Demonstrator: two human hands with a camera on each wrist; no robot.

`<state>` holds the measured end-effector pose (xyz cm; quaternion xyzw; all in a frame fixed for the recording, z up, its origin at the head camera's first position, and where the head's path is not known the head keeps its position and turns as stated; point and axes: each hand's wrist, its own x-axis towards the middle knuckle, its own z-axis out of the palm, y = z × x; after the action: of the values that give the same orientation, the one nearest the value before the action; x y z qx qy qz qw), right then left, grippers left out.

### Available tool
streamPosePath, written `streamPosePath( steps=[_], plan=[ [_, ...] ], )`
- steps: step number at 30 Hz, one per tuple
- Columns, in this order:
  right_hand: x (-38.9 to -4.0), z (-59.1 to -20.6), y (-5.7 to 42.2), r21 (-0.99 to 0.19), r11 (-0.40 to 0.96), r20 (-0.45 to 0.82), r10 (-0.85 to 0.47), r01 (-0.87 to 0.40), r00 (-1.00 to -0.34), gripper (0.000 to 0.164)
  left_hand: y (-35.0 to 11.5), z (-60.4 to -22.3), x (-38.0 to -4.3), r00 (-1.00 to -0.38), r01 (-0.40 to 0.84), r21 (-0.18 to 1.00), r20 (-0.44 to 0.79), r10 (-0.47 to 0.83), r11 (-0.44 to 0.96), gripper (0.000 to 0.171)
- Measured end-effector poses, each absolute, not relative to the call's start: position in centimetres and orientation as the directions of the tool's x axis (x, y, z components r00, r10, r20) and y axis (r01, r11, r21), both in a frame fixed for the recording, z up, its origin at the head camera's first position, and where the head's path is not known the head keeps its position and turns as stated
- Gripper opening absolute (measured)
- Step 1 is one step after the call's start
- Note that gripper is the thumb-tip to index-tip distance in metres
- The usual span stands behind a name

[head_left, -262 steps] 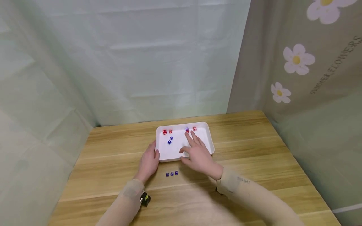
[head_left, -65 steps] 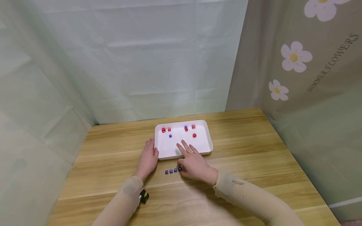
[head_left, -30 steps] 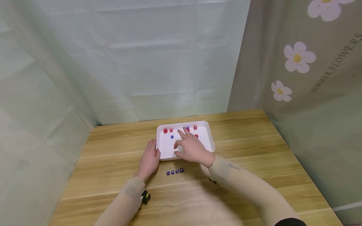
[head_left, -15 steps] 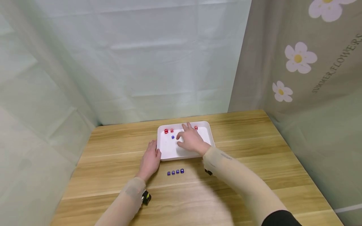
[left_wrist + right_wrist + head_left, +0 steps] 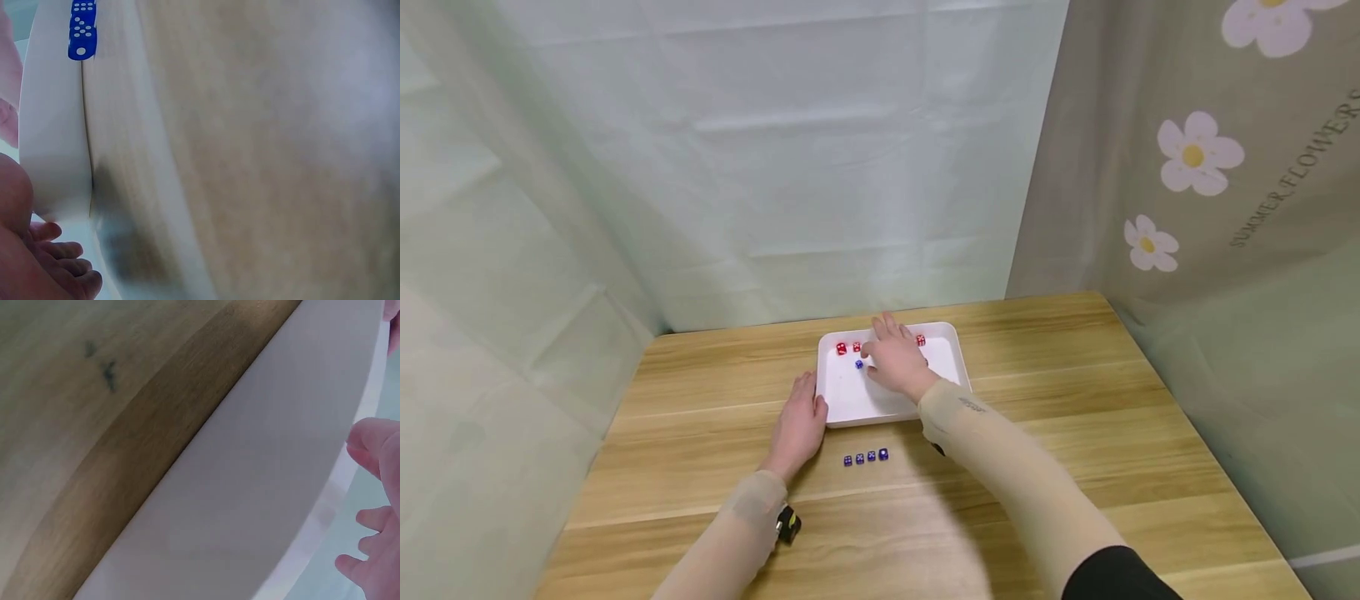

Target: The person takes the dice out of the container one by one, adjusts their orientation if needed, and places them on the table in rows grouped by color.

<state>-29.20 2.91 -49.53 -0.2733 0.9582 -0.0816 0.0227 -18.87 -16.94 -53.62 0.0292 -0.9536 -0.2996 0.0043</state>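
My left hand (image 5: 800, 427) lies along the left side of a white tray (image 5: 850, 402), fingers extended and thumb at the near left corner. Over the tray's far middle, my right hand (image 5: 897, 360) has its thumb and index finger apart, and no die shows between them. Just left of that thumb is a blue die (image 5: 859, 364) inside the tray. Two red dice (image 5: 841, 348) sit in the far left corner, and another red die (image 5: 921, 340) is beyond the right hand. The right hand hides part of the tray. In front of the tray, several blue dice (image 5: 871, 456) form a row.
The wooden table (image 5: 1075, 433) carries the tray near its back edge. Pale cloth (image 5: 820, 167) hangs behind and on the left; a flower-printed curtain (image 5: 1225, 208) hangs on the right. A small black device (image 5: 787, 525) is on the left wrist.
A fourth blue die was added to the row's right end from the tray. Since then the right hand has moved back over the tray, far and slightly left. The left hand stays put.
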Motion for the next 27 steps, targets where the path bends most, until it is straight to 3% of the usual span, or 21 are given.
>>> streamPosePath(
  steps=[10,19,27],
  plan=[
    [-29.5,-50.1,2.0,-0.118,0.852,-0.001,-0.513,-0.51,-0.858,0.028,-17.0,-53.8,-18.9,-0.998,-0.046,0.579,-0.001,-0.056,0.814,0.058],
    [-29.8,-50.7,1.6,-0.074,0.845,-0.01,-0.531,-0.529,-0.847,0.041,-17.0,-53.8,-18.9,-0.998,-0.045,0.576,0.0,-0.055,0.816,0.057],
    [-29.6,-50.5,1.4,0.001,0.852,-0.013,-0.523,-0.523,-0.852,0.032,-17.1,-53.8,-18.9,-0.998,-0.041,0.567,0.01,-0.056,0.823,0.057]
  ],
)
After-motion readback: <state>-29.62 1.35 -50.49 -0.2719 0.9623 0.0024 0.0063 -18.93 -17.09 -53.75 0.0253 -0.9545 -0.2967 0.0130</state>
